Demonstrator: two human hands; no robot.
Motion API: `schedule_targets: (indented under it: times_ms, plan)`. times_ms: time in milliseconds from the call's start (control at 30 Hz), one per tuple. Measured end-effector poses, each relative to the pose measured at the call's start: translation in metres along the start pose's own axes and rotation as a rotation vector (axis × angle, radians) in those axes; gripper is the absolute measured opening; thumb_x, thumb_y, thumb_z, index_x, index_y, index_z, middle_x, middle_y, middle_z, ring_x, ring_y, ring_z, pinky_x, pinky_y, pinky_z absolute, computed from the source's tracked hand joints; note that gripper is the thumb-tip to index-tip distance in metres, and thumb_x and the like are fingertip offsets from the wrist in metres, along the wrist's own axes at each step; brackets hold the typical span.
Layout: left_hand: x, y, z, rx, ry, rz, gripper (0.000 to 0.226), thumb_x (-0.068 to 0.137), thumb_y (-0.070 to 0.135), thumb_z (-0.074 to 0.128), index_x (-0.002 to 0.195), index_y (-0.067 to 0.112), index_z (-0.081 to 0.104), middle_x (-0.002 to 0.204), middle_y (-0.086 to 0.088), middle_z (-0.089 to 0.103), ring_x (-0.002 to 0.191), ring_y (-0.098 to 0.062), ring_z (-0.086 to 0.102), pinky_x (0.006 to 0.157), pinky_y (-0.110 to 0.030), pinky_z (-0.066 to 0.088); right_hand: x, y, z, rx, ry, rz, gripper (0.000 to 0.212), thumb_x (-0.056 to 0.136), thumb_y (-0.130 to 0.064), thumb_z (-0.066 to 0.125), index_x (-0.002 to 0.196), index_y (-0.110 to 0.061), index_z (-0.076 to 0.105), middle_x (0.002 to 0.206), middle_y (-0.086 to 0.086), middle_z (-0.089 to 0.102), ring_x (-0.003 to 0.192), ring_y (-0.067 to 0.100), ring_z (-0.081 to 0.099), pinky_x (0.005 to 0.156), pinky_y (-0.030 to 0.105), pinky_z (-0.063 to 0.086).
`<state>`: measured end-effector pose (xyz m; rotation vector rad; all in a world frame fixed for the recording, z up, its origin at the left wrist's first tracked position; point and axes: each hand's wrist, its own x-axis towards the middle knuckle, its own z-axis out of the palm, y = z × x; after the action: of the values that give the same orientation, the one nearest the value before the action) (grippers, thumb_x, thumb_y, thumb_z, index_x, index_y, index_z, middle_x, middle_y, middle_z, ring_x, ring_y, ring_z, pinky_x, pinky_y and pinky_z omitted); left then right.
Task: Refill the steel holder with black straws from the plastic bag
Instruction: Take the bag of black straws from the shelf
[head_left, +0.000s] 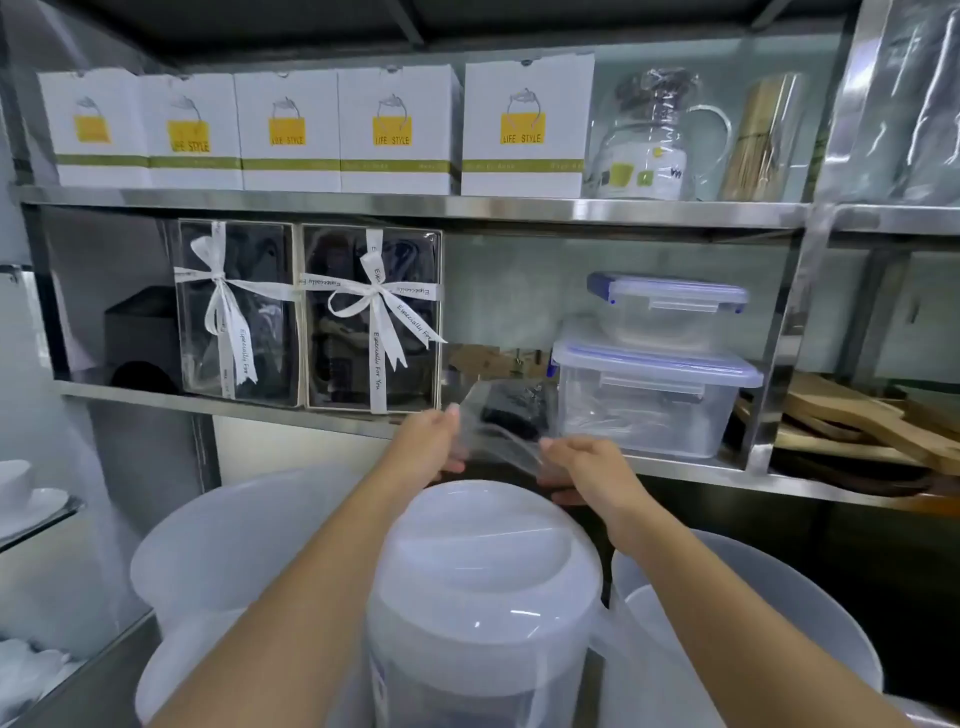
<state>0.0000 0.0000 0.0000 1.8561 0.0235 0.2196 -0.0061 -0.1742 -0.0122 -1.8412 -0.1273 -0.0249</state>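
Head view: you face a steel shelf unit (415, 208), both arms stretched forward over a white translucent plastic jug with a round lid (483, 571).
Your left hand (428, 447): fingers closed on the left edge of a clear crinkled plastic bag (498, 431), thumb side up.
Your right hand (587, 467): fingers pinched together on the bag's right edge, just across from the left hand.
Bag: held stretched between your two hands at the front lip of the lower shelf, just beside the stacked containers; something dark shows through it, too blurred to tell as straws.
Steel holder: you cannot pick it out from this view.
Lower shelf: two clear gift boxes tied with white ribbon (311, 317) on the left, two clear lidded plastic containers with blue clips (654, 374) stacked on the right.
Upper shelf: a row of white cartons with yellow labels (395, 130), then a glass pitcher wrapped in plastic (654, 140).
Far right: wooden boards (857, 421) lie stacked.
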Motion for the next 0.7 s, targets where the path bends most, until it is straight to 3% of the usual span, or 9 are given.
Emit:
schedule_targets:
  times_ms: [133, 233, 300, 400, 500, 600, 700]
  plan:
    - [0.004, 0.004, -0.011, -0.254, 0.098, 0.041, 0.026, 0.097, 0.013, 0.033, 0.114, 0.013, 0.054, 0.084, -0.006, 0.069, 0.077, -0.022, 0.067, 0.078, -0.036, 0.052, -0.005, -0.02, -0.006, 0.183, 0.074, -0.028, 0.026, 0.092, -0.029, 0.05, 0.109, -0.01, 0.058, 0.096, 0.006, 0.067, 0.091, 0.018, 0.064, 0.079, 0.03, 0.054]
    - [-0.002, -0.003, -0.014, -0.087, 0.072, 0.116, 0.025, 0.09, 0.009, 0.05, 0.112, 0.017, 0.057, 0.086, -0.005, 0.069, 0.074, -0.019, 0.065, 0.067, -0.03, 0.047, -0.016, -0.036, -0.008, 0.253, 0.091, -0.054, 0.028, 0.093, -0.031, 0.048, 0.105, -0.008, 0.061, 0.097, 0.008, 0.069, 0.087, 0.019, 0.067, 0.074, 0.029, 0.055]
    - [-0.008, -0.008, -0.015, -0.025, 0.056, 0.124, 0.031, 0.088, 0.0, 0.049, 0.11, 0.02, 0.057, 0.095, -0.006, 0.067, 0.078, -0.019, 0.063, 0.063, -0.028, 0.043, -0.025, -0.045, -0.01, 0.263, 0.092, -0.073, 0.03, 0.095, -0.033, 0.044, 0.103, -0.009, 0.062, 0.097, 0.006, 0.07, 0.086, 0.017, 0.068, 0.07, 0.026, 0.055]
    - [-0.019, -0.008, -0.016, -0.053, 0.012, 0.168, 0.051, 0.081, -0.012, 0.052, 0.112, 0.029, 0.053, 0.115, -0.003, 0.059, 0.095, -0.017, 0.057, 0.07, -0.027, 0.046, -0.04, -0.057, -0.014, 0.267, 0.103, -0.096, 0.029, 0.096, -0.031, 0.04, 0.096, -0.013, 0.062, 0.093, 0.003, 0.07, 0.083, 0.015, 0.068, 0.063, 0.022, 0.054]
    - [-0.032, 0.0, -0.013, 0.008, -0.075, 0.256, 0.057, 0.074, 0.002, 0.071, 0.123, 0.024, 0.052, 0.124, 0.005, 0.054, 0.112, -0.01, 0.05, 0.092, -0.024, 0.043, -0.054, -0.069, -0.019, 0.298, 0.103, -0.117, 0.032, 0.098, -0.026, 0.036, 0.092, -0.011, 0.063, 0.085, 0.004, 0.07, 0.077, 0.016, 0.067, 0.061, 0.023, 0.053]
    - [-0.036, 0.016, -0.01, -0.03, -0.012, 0.321, 0.042, 0.076, 0.015, 0.073, 0.116, 0.019, 0.061, 0.12, 0.002, 0.06, 0.111, -0.014, 0.058, 0.084, -0.014, 0.044, -0.065, -0.08, -0.026, 0.36, 0.101, -0.166, 0.035, 0.098, -0.022, 0.035, 0.083, -0.009, 0.064, 0.078, 0.007, 0.07, 0.069, 0.018, 0.065, 0.058, 0.026, 0.052]
    - [-0.049, 0.039, -0.007, -0.037, 0.049, 0.408, 0.021, 0.08, 0.016, 0.068, 0.1, 0.022, 0.07, 0.106, 0.01, 0.066, 0.105, -0.017, 0.061, 0.09, -0.026, 0.044, -0.075, -0.09, -0.035, 0.383, 0.096, -0.259, 0.032, 0.095, -0.008, 0.033, 0.083, -0.007, 0.063, 0.073, 0.008, 0.066, 0.062, 0.018, 0.06, 0.053, 0.025, 0.048]
